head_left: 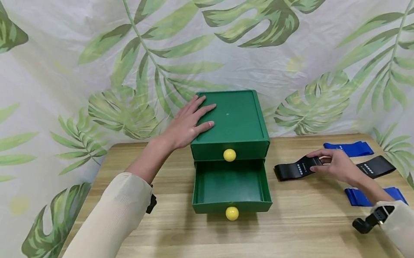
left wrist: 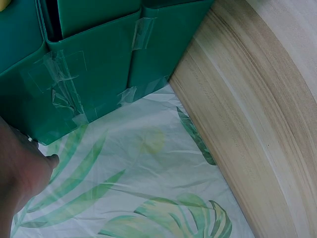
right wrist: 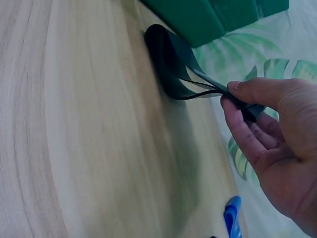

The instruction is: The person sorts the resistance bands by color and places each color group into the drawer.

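Observation:
A green drawer cabinet (head_left: 231, 119) with round yellow knobs stands near the back of the table. Its lower drawer (head_left: 230, 182) is pulled out and shows a bare floor; the upper one is closed. My left hand (head_left: 188, 125) rests with spread fingers on the left side of the cabinet's top. To the right of the cabinet, my right hand (head_left: 333, 167) pinches one end of a black resistance band (head_left: 294, 169) between thumb and fingers. In the right wrist view the band (right wrist: 171, 64) hangs out from the fingertips as a flattened loop, over the table.
Right of the right hand lie a second black band (head_left: 377, 166) and two blue bands (head_left: 351, 149), one behind it and one in front. A leaf-patterned cloth (head_left: 179, 41) hangs behind the wooden table (head_left: 192, 253). Clear tape (left wrist: 64, 84) joins the cabinet's parts.

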A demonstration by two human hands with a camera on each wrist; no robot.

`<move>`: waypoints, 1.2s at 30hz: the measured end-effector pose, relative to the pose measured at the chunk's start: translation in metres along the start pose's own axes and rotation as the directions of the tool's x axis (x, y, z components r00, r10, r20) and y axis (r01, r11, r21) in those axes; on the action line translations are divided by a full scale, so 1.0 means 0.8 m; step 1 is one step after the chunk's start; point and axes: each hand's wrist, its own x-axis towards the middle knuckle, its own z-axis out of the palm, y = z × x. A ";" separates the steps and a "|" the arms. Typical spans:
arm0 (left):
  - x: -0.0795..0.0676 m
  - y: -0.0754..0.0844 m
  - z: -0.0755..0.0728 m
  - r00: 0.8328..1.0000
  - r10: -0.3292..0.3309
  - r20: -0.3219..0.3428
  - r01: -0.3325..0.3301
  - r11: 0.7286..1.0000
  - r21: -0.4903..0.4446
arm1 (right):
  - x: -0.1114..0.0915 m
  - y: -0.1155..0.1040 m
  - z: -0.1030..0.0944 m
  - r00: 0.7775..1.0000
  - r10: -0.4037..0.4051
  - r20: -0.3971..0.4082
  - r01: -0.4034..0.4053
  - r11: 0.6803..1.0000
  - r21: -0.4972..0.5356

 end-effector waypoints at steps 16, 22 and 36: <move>0.000 -0.002 0.002 1.000 -0.005 0.008 0.005 1.000 -0.003 | -0.004 -0.043 -0.007 1.000 -0.006 -0.003 0.006 1.000 0.000; 0.000 -0.002 0.001 1.000 0.000 0.001 0.000 1.000 -0.011 | -0.006 -0.064 -0.010 1.000 -0.001 -0.007 0.001 1.000 0.009; 0.001 0.000 -0.001 1.000 -0.005 0.005 0.005 1.000 -0.028 | -0.016 -0.106 -0.019 0.999 -0.034 -0.042 0.036 0.998 0.056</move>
